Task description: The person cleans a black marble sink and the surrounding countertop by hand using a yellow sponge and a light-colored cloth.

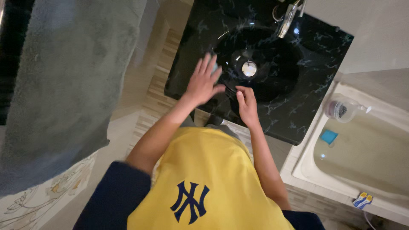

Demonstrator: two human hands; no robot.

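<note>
— Hands?
— I logged the left hand [203,83] spread wide, pressing a blue cloth [215,68] on the sink [264,106] rim; the right hand [246,102] loosely curled, empty, beside it.
— Drain?
— The plug [249,68] sat mid-basin.

- The left hand [203,81] covers most of a light blue thing [215,68], possibly a sponge.
- The tap [289,17] is cut off by the top edge.
- The grey towel [68,85] runs past the top edge.

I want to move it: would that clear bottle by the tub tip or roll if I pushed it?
The bottle seems to lie on its side on the tub's rim, so it can't tip. Its round body might roll. It looks like light plastic, so probably not fragile.
</note>
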